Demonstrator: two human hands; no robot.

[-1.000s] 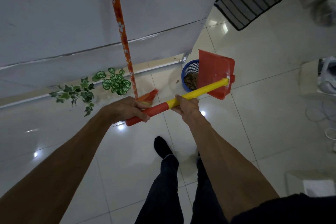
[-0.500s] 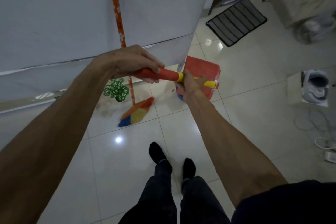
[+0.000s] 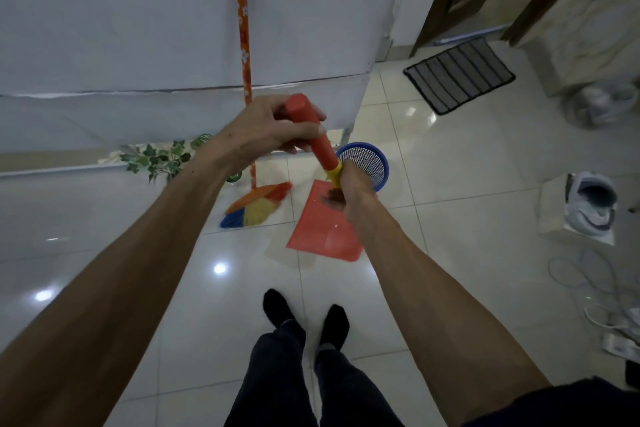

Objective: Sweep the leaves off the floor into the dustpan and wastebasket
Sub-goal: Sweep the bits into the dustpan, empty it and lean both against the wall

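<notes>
The red dustpan (image 3: 322, 225) hangs just above the white tile floor (image 3: 450, 218), held up by its long handle (image 3: 317, 139), which is red at the top and yellow lower down. The left hand (image 3: 266, 130) has its grip wrapped around the red top end of the handle, fingers and thumb curled tight on it. The right hand (image 3: 346, 192) has its grip closed around the yellow part lower down, close to the pan. Just behind the pan stands the blue wastebasket (image 3: 372, 163), on the floor; what is inside it cannot be seen from here. To the left, a broom (image 3: 246, 87) with an orange flowered stick leans against the white wall (image 3: 138, 28), its bright bristles resting on the floor beside the pan. A green leafy vine (image 3: 159, 158) lies on the floor near the wall, left of the broom. The person's two dark socks (image 3: 304, 314) stand on the tiles below the pan. Farther off are a striped mat (image 3: 459, 78), a grey shoe (image 3: 588, 208) on a box, and some white cords (image 3: 588, 274).
</notes>
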